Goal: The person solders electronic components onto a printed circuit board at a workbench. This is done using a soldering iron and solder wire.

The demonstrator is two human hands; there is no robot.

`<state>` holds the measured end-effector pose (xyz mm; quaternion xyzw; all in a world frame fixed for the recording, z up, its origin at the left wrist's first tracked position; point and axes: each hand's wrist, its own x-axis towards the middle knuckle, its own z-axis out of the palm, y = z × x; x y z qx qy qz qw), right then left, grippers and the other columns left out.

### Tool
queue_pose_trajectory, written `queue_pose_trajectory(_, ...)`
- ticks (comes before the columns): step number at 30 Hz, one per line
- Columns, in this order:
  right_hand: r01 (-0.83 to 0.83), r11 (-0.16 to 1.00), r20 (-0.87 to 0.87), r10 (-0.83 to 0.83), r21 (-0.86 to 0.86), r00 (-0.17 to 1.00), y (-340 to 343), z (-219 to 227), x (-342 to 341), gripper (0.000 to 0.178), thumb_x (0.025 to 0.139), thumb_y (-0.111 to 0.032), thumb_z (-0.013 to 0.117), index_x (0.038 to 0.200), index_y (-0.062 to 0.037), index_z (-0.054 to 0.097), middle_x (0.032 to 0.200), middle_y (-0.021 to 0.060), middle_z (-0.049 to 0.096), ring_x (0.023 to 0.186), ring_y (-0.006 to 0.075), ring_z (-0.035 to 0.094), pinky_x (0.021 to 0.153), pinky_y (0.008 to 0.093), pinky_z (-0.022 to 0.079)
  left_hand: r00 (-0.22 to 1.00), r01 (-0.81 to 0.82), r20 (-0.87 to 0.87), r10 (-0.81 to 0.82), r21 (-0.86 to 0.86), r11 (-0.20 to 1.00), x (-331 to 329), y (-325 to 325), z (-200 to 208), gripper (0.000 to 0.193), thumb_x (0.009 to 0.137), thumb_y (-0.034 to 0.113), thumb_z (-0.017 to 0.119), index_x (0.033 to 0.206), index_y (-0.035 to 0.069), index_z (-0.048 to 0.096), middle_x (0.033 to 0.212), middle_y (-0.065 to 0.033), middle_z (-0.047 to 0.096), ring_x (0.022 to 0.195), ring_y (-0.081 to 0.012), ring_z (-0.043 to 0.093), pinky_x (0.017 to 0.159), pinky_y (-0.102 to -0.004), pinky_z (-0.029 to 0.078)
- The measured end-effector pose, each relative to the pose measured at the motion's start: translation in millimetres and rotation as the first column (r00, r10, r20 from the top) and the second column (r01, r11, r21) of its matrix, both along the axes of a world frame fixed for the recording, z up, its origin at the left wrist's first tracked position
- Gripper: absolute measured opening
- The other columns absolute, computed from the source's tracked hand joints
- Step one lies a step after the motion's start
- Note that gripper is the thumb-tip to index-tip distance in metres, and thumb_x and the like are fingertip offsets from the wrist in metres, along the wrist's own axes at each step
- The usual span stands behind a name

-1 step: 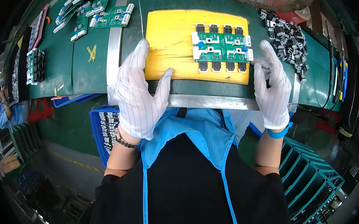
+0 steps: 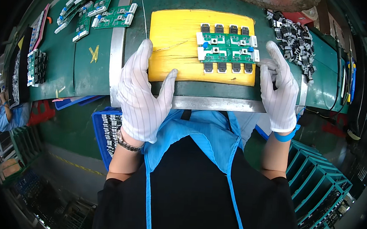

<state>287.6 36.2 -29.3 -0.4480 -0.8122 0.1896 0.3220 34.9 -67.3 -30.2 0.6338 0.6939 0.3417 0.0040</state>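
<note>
A green circuit board (image 2: 228, 48) with white connectors and blue round parts lies on the right half of a yellow pad (image 2: 171, 50). Black flat components (image 2: 222, 68) with metal tabs stick out along its far and near edges. My left hand (image 2: 144, 92), in a white striped glove, rests at the pad's left edge, thumb spread over its near edge, holding nothing. Beside the board's right end is my gloved right hand (image 2: 279, 87): index finger stretched out, thumb apart, other fingers bent toward the board's edge. Nothing shows between its fingers.
More circuit boards (image 2: 113, 17) lie at the far left, and a pile of small black components (image 2: 295, 41) at the far right. A metal strip (image 2: 218, 104) edges the bench. Below sit a blue bin (image 2: 98, 127) and a green rack (image 2: 315, 179). Another person (image 2: 6, 117) is at far left.
</note>
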Motion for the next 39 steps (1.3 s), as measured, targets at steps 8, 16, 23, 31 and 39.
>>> queue_pose_trajectory(8,-0.005,0.975,-0.165,-0.033,-0.22,0.986,-15,1,-1,0.048,0.089,-0.003,0.057,0.136,-0.0004,0.045,0.107,0.0122,0.068,0.08,0.0134,0.066,0.07,0.0265,0.053,0.967,0.013,0.254,0.007,-0.077,0.997,-5,7,12,0.062,0.081,0.008,0.071,0.134,-0.005,0.041,0.126,-0.0198,0.053,0.11,-0.028,0.056,0.091,-0.0369,0.048)
queue_pose_trajectory(16,-0.062,0.85,-0.335,-0.138,-0.523,0.932,-39,14,-7,0.05,0.09,-0.003,0.055,0.138,0.0026,0.041,0.096,0.0131,0.069,0.07,0.0054,0.059,0.065,0.0221,0.05,0.945,0.106,0.307,-0.116,0.047,0.993,-23,34,19,0.057,0.085,0.016,0.07,0.132,-0.002,0.045,0.129,-0.0193,0.053,0.119,-0.0299,0.055,0.097,-0.0381,0.046)
queue_pose_trajectory(23,0.181,0.981,-0.087,-0.187,-0.072,0.978,-8,18,-1,0.038,0.091,-0.004,0.055,0.129,-0.0008,0.049,0.105,0.0139,0.068,0.076,0.0146,0.067,0.071,0.0261,0.053,0.985,0.056,0.146,-0.09,0.222,0.974,-20,49,22,0.058,0.081,0.013,0.071,0.131,-0.003,0.045,0.119,-0.0185,0.056,0.093,-0.0309,0.061,0.081,-0.0357,0.052)
queue_pose_trajectory(31,0.132,0.991,0.078,-0.13,-0.026,0.988,15,14,-4,0.037,0.093,-0.008,0.054,0.129,-0.0071,0.05,0.097,0.0124,0.069,0.08,0.0279,0.068,0.071,0.0346,0.054,0.806,0.402,0.465,-0.366,0.024,0.915,29,-3,30,0.069,0.08,0.008,0.071,0.136,-0.005,0.034,0.131,-0.0263,0.043,0.111,-0.0366,0.056,0.092,-0.0388,0.049)
queue_pose_trajectory(39,-0.068,0.926,-0.139,0.017,-0.372,0.99,-25,24,-23,0.038,0.09,-0.005,0.052,0.126,0.0028,0.046,0.088,0.0129,0.068,0.064,0.0215,0.066,0.063,0.0314,0.053,0.429,0.207,0.895,-0.121,0.033,0.978,3,14,37,0.063,0.09,0.013,0.062,0.139,-0.008,0.029,0.133,-0.0234,0.047,0.12,-0.0265,0.052,0.099,-0.0354,0.045)
